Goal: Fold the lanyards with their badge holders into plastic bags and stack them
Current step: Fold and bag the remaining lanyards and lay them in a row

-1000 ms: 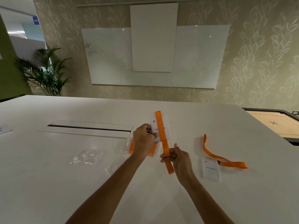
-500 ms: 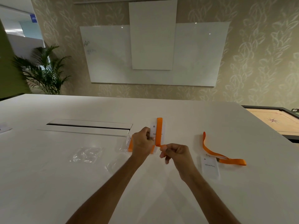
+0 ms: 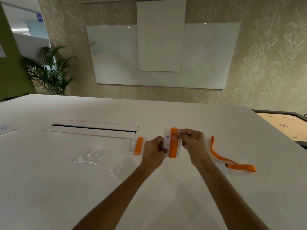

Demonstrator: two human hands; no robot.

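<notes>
Above the white table (image 3: 49, 188) I hold an orange lanyard (image 3: 173, 145) folded flat against its white badge holder (image 3: 167, 138). My left hand (image 3: 153, 151) grips the holder's left edge. My right hand (image 3: 192, 141) pinches the top of the folded strap against the holder. To the left lies a bagged lanyard (image 3: 138, 145) in clear plastic. A loose orange lanyard (image 3: 232, 161) with its badge holder (image 3: 221, 168) lies to the right, partly behind my right forearm. Two empty clear bags (image 3: 90, 156) (image 3: 123, 168) lie to the left.
A long cable slot with a lid (image 3: 93, 128) crosses the table behind the bags. A paper label (image 3: 5, 128) sits at the far left edge. A carrom board (image 3: 285, 125) stands beyond the table's right side. A whiteboard and a plant are against the wall.
The hanging tail of the strap has been folded up onto the badge holder. My right hand moved up from below the holder to its top right and now pinches the strap there.
</notes>
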